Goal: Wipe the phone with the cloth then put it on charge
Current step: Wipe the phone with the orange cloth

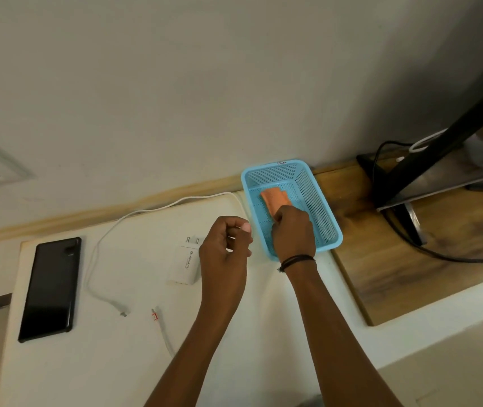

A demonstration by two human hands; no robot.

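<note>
right hand (293,232) with fingers tight around the cloth (274,199) in the basket (315,207) (left hand (224,254) loose, empty)

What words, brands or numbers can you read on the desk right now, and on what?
"LAPCARE", beside a small logo: on the face of the white charger adapter.
Black marking on the far rim of the blue basket: too small to read.
Phone and orange cloth: no text visible.
</note>
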